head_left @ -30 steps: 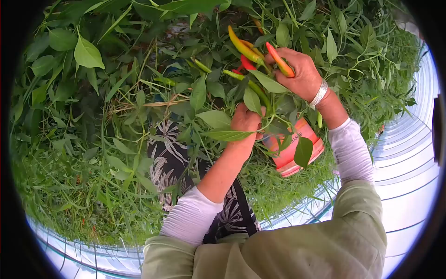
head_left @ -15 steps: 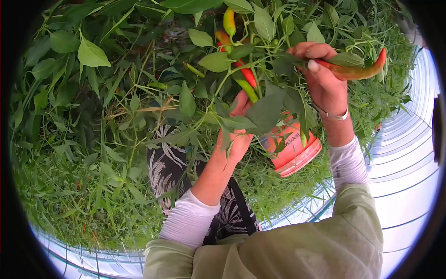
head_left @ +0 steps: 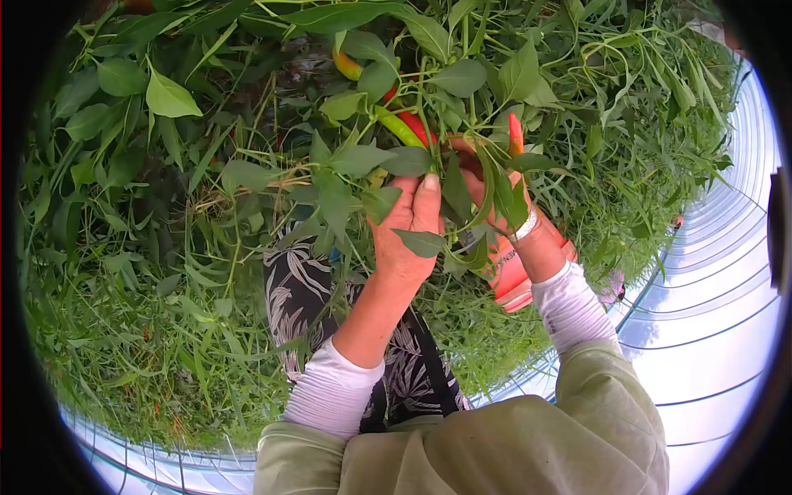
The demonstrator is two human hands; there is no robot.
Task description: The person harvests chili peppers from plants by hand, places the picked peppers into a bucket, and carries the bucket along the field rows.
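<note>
My left hand (head_left: 406,224) is closed around the stem of a chili plant, thumb up, just below a green chili pepper (head_left: 399,126) and a red chili pepper (head_left: 418,128). Close beside it on the right, my right hand (head_left: 493,191) is partly hidden by leaves. A red chili pepper tip (head_left: 516,134) points up out of that hand; the rest of this pepper is covered. Higher up, a yellow-orange chili pepper (head_left: 346,65) hangs among the leaves.
A red bucket (head_left: 513,279) with printed lettering stands behind my right wrist. Dense pepper foliage (head_left: 124,165) fills the left and top. Grass (head_left: 124,363) covers the ground, bordered by pale ribbed sheeting (head_left: 701,330) on the right. My patterned trouser leg (head_left: 297,289) is below the plant.
My right hand has moved left and down toward my left hand, bringing the red-orange chili pepper along and turning it upright. My left hand has risen slightly, and the hanging peppers have shifted left.
</note>
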